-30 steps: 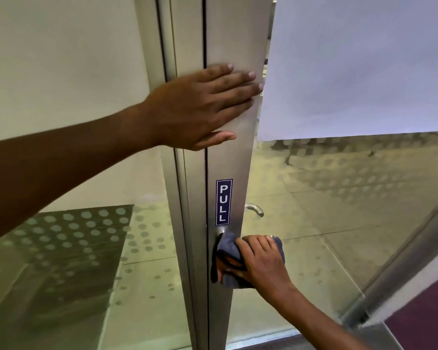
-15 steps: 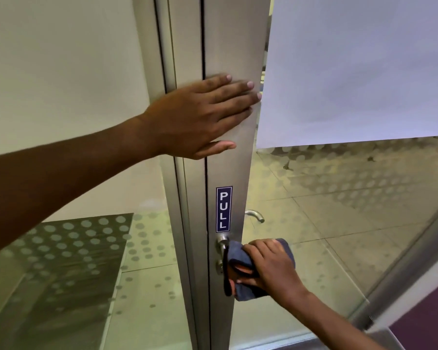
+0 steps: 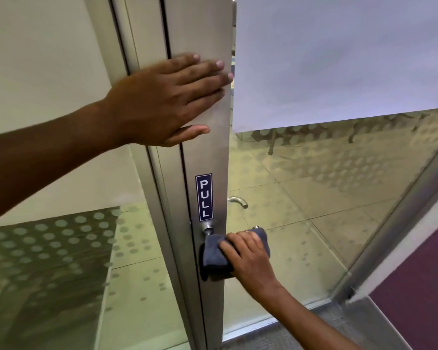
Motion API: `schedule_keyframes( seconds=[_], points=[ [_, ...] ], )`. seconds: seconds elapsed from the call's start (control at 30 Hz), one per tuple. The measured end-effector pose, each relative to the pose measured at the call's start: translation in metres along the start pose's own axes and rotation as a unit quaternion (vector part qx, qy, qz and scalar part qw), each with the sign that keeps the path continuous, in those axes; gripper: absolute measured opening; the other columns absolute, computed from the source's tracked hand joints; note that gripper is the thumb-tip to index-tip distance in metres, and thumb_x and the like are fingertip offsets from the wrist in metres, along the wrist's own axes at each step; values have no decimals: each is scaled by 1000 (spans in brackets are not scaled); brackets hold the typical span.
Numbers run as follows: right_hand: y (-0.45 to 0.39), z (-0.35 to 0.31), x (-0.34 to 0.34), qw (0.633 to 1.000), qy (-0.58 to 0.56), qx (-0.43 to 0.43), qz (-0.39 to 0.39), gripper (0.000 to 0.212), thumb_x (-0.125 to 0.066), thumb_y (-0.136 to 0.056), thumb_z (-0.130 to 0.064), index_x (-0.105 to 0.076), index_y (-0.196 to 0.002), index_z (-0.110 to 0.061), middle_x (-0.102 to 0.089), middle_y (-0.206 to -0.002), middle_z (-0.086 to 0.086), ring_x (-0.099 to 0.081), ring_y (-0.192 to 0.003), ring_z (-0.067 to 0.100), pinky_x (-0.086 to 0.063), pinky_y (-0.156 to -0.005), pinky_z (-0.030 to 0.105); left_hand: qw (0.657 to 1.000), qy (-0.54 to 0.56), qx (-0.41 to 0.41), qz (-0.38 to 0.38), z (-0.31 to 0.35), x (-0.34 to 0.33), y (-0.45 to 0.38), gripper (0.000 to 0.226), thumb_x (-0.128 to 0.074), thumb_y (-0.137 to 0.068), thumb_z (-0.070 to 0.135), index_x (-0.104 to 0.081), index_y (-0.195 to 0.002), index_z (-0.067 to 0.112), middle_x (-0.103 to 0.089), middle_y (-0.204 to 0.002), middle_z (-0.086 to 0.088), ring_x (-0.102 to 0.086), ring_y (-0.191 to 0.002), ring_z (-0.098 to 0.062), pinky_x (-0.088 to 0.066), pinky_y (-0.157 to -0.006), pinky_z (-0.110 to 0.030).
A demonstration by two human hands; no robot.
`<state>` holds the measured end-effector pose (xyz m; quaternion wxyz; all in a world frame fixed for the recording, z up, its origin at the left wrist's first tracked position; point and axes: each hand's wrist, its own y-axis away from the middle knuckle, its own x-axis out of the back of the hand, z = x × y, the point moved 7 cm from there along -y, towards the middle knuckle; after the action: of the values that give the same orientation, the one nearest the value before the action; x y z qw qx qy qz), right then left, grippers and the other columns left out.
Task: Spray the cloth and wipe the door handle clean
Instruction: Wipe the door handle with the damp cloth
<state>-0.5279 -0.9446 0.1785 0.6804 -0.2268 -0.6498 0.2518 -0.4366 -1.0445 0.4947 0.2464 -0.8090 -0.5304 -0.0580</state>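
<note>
A metal door handle sits on the silver door frame just below a blue PULL sticker. Only its round base and a bit of its far tip show. My right hand holds a dark grey-blue cloth wrapped over the handle's lever and presses it against the frame. My left hand lies flat, fingers spread, on the frame higher up. No spray bottle is in view.
The glass door stands ajar, with a frosted white panel above and dotted film below. A second handle shows through the glass on the far side. A fixed glass panel is at left; purple floor at right.
My right hand with the cloth has slid back and forth along the handle, and now covers most of the lever. My left hand stays flat on the frame. The view has shifted slightly.
</note>
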Motion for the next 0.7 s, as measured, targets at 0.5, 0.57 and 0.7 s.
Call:
schedule_keyframes(
  seconds=[0.5,0.57,0.7],
  points=[
    [47,43,-13,687,-400,-566,218,64,-54,-86,-49,-32,-140,-24,-49,-132,1,-50,-125,23,-40,-95,29,1000,0,6,-26,1,0,-2,70,-14,-107,49,-33,-151,-1,-29,-162,-24,-28,-151,-40,-27,-123,-52],
    [46,35,-19,589,-441,-634,237,61,-54,-90,-50,-31,-141,-26,-53,-130,-2,-54,-118,20,-44,-97,34,1000,0,7,-28,0,-1,-2,71,-12,-107,50,-32,-151,-1,-29,-162,-24,-27,-151,-40,-27,-123,-52],
    [39,12,-33,354,-539,-715,270,52,-60,-88,-52,-45,-125,-19,-67,-116,8,-67,-102,26,-52,-95,48,999,2,9,-33,-1,-1,-2,73,-10,-106,52,-32,-151,-2,-27,-163,-24,-26,-152,-40,-26,-124,-52]
  ],
)
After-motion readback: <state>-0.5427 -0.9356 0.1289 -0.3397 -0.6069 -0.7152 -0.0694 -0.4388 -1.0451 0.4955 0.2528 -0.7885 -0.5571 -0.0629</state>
